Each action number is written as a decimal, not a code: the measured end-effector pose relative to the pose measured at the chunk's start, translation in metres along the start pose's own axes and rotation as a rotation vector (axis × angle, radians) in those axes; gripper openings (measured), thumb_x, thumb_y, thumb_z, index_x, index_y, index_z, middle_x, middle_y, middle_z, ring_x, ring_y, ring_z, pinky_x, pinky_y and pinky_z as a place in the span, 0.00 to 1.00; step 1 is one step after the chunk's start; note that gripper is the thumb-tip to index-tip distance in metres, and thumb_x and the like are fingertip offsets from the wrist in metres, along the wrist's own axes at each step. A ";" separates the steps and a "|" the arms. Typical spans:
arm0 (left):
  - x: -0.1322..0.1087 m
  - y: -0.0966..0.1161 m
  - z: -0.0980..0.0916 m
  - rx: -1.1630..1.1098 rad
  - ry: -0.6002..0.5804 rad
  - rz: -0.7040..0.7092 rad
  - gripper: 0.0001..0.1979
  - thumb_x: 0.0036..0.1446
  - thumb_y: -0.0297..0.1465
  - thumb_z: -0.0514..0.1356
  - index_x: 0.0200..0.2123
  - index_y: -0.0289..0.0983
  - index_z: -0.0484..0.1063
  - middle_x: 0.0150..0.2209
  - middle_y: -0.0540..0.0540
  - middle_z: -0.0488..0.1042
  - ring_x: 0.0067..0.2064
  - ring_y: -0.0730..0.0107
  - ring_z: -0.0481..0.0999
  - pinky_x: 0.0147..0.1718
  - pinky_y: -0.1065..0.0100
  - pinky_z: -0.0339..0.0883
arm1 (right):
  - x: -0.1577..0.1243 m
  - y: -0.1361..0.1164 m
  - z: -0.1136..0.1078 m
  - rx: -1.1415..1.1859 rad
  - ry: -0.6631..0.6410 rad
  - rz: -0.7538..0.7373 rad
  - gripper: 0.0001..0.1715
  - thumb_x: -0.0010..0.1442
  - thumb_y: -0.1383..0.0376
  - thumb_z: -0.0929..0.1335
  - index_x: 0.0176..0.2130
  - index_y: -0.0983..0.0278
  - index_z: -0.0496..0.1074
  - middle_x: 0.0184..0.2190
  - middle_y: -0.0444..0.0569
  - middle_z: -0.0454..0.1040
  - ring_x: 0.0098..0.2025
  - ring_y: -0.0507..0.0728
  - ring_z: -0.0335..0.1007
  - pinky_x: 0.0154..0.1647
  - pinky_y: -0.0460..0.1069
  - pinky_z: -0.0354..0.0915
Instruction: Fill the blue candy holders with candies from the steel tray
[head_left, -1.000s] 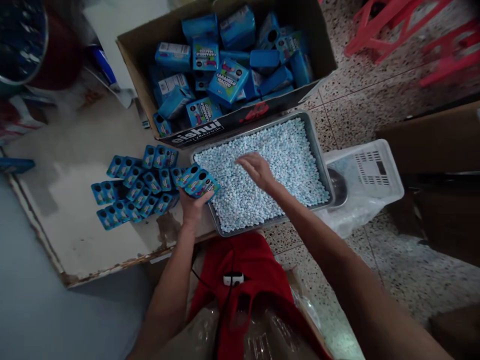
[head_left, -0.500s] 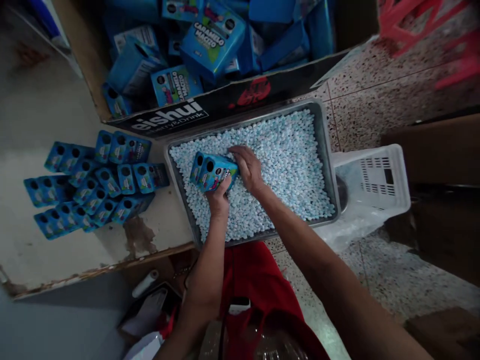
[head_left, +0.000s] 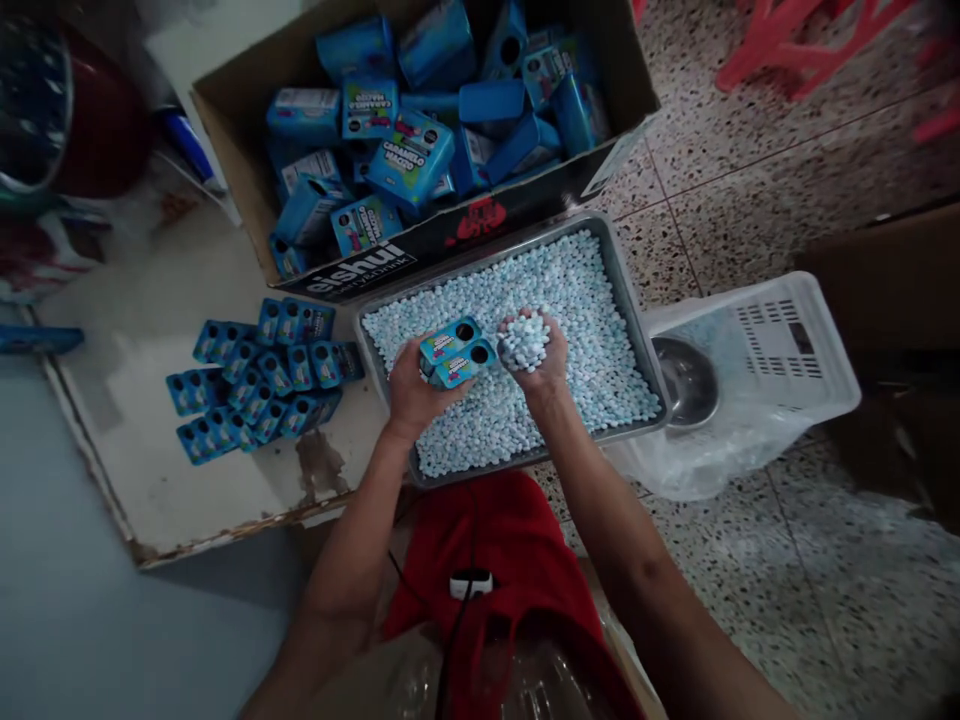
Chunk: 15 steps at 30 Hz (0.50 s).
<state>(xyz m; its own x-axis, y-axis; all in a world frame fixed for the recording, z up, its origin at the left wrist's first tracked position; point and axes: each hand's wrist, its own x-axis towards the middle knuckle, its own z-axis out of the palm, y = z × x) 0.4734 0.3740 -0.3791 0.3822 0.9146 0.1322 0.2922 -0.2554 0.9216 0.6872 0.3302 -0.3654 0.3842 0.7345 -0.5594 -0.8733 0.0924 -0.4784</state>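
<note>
My left hand point(head_left: 415, 392) is wrapped round two small blue boxes point(head_left: 457, 352) held side by side, their round dark holes facing right. Just to their right, my right hand point(head_left: 546, 362) is cupped, palm up, round a heap of pale blue and white candies point(head_left: 525, 340). Both hands are over a metal tray point(head_left: 646, 345) spread with the same candies. On the table left of the tray stand several blue boxes point(head_left: 255, 395) in a cluster, with round holes on top.
Behind the tray is a cardboard carton point(head_left: 450, 215) full of blue boxes. To the right are a metal bowl point(head_left: 684, 383), a white plastic basket point(head_left: 825, 345) and clear plastic. Red stools point(head_left: 780, 50) stand on the speckled floor.
My left hand has turned the two boxes so their holes face right. My right hand has left the boxes and now holds candies, palm up. The view has shifted.
</note>
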 end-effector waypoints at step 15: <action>-0.005 -0.021 -0.012 0.048 -0.200 0.246 0.38 0.46 0.33 0.78 0.61 0.44 0.72 0.57 0.42 0.82 0.56 0.49 0.84 0.57 0.50 0.80 | -0.068 0.008 0.091 -0.449 -0.325 -0.425 0.25 0.62 0.42 0.68 0.28 0.57 0.72 0.28 0.47 0.70 0.31 0.56 0.67 0.40 0.55 0.70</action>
<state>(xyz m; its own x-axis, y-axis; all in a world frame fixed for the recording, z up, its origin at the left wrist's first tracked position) 0.4548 0.3781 -0.3945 0.6098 0.7451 0.2701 0.2093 -0.4801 0.8519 0.6269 0.3428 -0.2695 0.4953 0.8664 -0.0643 -0.4313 0.1809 -0.8839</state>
